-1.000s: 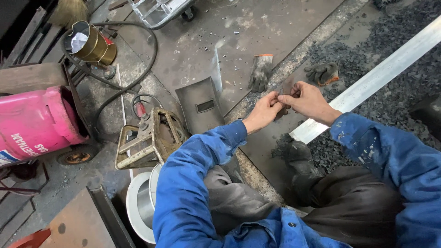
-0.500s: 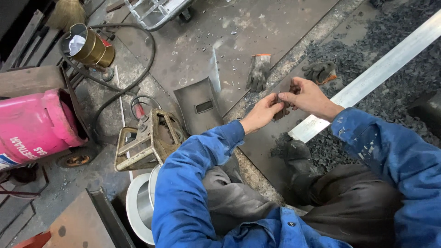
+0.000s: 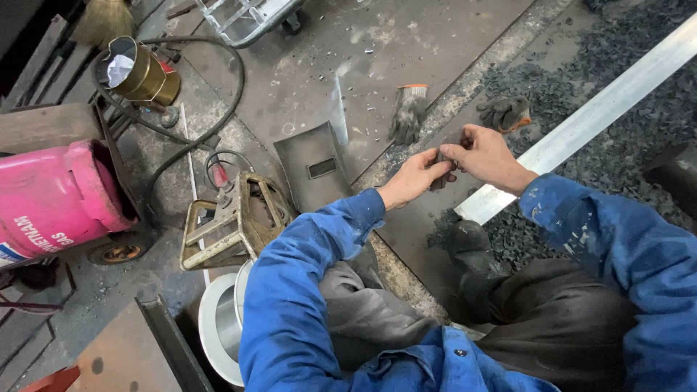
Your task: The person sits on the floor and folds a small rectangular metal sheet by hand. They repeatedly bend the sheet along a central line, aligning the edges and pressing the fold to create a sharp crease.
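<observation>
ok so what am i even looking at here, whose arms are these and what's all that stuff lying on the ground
This is one picture from a camera worn on a person's head, looking down, so the blue-sleeved arms are the wearer's own. There is no machine. The person sits or crouches low over a workshop floor. The left hand and the right hand meet on a small dark piece, pinched between the fingers of both; what it is cannot be told.

On the floor beyond the hands lie two grey work gloves with orange cuffs, and a long pale metal bar runs off to the upper right. A dark welding face shield with a small window lies near the left arm. Further left are a pink gas cylinder on its side, a rusty metal frame, a black hose and a brass-coloured can.
</observation>
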